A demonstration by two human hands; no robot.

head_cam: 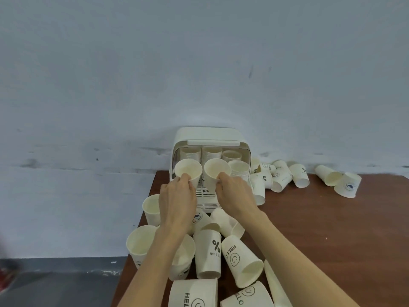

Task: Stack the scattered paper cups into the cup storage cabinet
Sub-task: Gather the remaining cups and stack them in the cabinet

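Note:
The cream cup storage cabinet (208,135) stands at the table's far left edge, against the wall, its front open. Stacks of paper cups (211,152) fill its back row, and one more stack (239,169) stands at the front right. My left hand (177,200) grips a white paper cup (188,169) by its side, mouth facing me, at the cabinet's front left. My right hand (235,196) holds a second cup (214,170) the same way, just right of the first. Both cups hover over the cabinet's slotted floor (204,191).
Several loose cups lie and stand near me on the brown table (332,229), among them a "%" cup (208,253) and a "HELLO" cup (241,260). More cups (281,176) lie right of the cabinet along the wall. The table's left edge drops to a grey floor (62,282).

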